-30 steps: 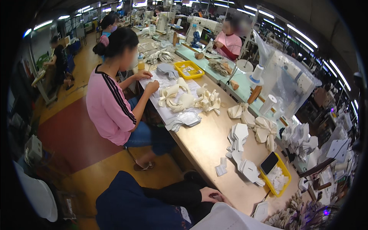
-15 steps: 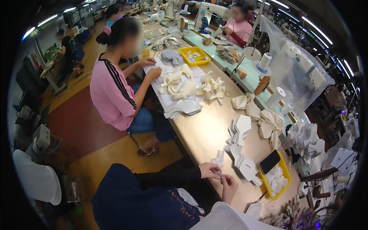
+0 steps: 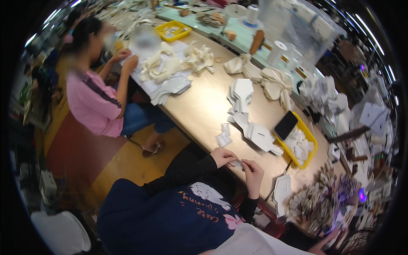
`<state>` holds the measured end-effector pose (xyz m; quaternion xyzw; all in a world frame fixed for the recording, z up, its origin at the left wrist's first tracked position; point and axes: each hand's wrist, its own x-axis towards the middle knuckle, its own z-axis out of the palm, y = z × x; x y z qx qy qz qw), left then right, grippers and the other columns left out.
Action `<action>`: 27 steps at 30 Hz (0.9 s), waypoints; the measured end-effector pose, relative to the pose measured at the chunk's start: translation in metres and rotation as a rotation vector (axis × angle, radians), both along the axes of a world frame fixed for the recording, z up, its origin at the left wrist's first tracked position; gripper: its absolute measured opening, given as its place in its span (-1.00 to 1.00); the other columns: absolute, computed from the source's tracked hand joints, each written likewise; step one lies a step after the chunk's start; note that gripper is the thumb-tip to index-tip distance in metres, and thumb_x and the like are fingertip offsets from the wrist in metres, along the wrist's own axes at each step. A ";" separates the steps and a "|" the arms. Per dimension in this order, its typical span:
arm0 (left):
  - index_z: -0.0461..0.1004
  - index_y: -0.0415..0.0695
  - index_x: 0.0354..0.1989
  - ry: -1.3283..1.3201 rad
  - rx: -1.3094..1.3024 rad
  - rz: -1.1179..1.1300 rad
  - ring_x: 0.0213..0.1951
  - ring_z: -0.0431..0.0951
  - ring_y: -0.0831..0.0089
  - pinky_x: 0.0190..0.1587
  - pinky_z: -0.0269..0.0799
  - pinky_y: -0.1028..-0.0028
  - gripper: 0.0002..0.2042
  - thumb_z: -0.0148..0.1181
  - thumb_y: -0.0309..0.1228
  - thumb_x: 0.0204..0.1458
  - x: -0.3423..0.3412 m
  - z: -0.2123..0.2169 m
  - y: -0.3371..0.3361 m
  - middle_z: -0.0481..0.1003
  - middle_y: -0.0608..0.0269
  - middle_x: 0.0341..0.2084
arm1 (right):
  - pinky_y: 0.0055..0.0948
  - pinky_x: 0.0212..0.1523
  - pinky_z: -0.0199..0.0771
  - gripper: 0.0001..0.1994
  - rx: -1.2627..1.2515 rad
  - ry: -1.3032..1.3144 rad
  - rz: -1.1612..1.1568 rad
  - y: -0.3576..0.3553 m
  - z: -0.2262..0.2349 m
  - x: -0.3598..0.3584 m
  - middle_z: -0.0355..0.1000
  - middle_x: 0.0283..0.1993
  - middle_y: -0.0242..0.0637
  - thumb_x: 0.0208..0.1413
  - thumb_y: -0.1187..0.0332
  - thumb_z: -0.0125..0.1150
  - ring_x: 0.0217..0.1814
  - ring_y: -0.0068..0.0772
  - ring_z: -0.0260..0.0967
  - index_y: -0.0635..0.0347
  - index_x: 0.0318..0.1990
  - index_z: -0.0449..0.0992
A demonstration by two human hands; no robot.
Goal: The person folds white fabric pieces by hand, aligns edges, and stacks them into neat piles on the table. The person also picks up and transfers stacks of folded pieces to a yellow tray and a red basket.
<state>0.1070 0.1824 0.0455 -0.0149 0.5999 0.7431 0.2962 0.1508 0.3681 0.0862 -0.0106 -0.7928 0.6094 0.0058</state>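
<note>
My left hand (image 3: 223, 158) and my right hand (image 3: 253, 176) meet at the near edge of the table, fingers closed. Between the fingertips of both is a small pale grey piece (image 3: 238, 164), too small to tell its kind. Just beyond my left hand lie small whitish flat pieces (image 3: 223, 139) on the tabletop. Farther off, a spread-out row of white, shaped flat pieces (image 3: 260, 135) reaches towards a yellow tray (image 3: 313, 138). That tray holds white scraps, and a black phone (image 3: 286, 126) rests on its left rim.
At the left a person in pink (image 3: 94, 102) sits working beside cream pieces (image 3: 163, 66) and another yellow tray (image 3: 171, 38). White thread cones (image 3: 277, 52) stand beyond the table (image 3: 199, 106). Stacked beige pieces (image 3: 314, 197) crowd the right, near a white panel (image 3: 281, 195).
The view has swung, so the table and trays appear farther left and higher. My hands stay together on the small grey piece, now turned slightly between the fingertips.
</note>
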 end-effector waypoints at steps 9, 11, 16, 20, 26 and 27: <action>0.59 -0.30 -0.15 0.033 0.026 -0.186 -0.39 0.61 0.55 -0.32 0.59 0.61 -0.81 0.25 -0.49 0.10 -0.001 -0.005 0.054 0.61 0.18 -0.37 | -0.64 -0.34 0.42 -0.86 -0.070 -0.090 -0.323 0.041 0.009 0.039 0.54 -0.40 -0.31 0.06 0.56 0.28 -0.40 -0.62 0.42 0.40 -0.21 0.61; 0.59 -0.30 -0.14 0.029 -0.001 -0.204 -0.39 0.60 0.57 -0.31 0.58 0.61 -0.81 0.26 -0.50 0.10 -0.003 -0.015 0.057 0.61 0.19 -0.37 | -0.64 -0.34 0.42 -0.85 -0.023 -0.052 -0.295 0.045 0.003 0.037 0.55 -0.39 -0.30 0.05 0.55 0.29 -0.40 -0.62 0.43 0.40 -0.21 0.61; 0.55 -0.32 -0.16 -0.041 -0.090 -0.066 -0.46 0.62 0.53 -0.38 0.57 0.62 -0.82 0.24 -0.48 0.12 -0.019 -0.044 0.061 0.60 0.14 -0.43 | -0.64 -0.31 0.43 -0.80 0.101 -0.242 -0.396 0.057 -0.011 0.014 0.54 -0.35 -0.32 0.10 0.48 0.27 -0.38 -0.62 0.44 0.36 -0.14 0.59; 0.54 -0.29 -0.19 -0.009 -0.160 -0.051 -0.50 0.61 0.54 -0.44 0.55 0.60 -0.82 0.24 -0.44 0.13 -0.014 -0.057 0.064 0.59 0.14 -0.47 | -0.46 -0.09 0.45 -0.70 0.055 -0.042 -0.545 0.083 -0.001 -0.026 0.52 -0.24 -0.21 0.09 0.44 0.27 -0.20 -0.40 0.47 0.31 -0.01 0.53; 0.56 -0.10 -0.24 0.929 -0.597 0.111 -0.47 0.56 0.31 -0.43 0.48 0.39 -0.83 0.30 -0.36 0.00 -0.008 -0.053 0.072 0.49 0.18 -0.50 | -0.29 0.19 0.25 -0.57 0.517 0.382 -0.487 0.076 0.002 -0.138 0.28 0.11 0.00 0.03 0.40 0.33 0.18 -0.02 0.24 0.22 0.09 0.45; 0.55 -0.08 -0.22 0.928 -0.643 0.124 -0.43 0.55 0.29 -0.42 0.48 0.37 -0.82 0.29 -0.36 -0.01 -0.011 -0.050 0.074 0.46 0.19 -0.46 | -0.18 0.26 0.19 -0.46 0.512 0.327 -0.514 0.069 -0.001 -0.154 0.14 0.27 0.01 -0.04 0.31 0.40 0.29 0.07 0.14 0.13 0.14 0.41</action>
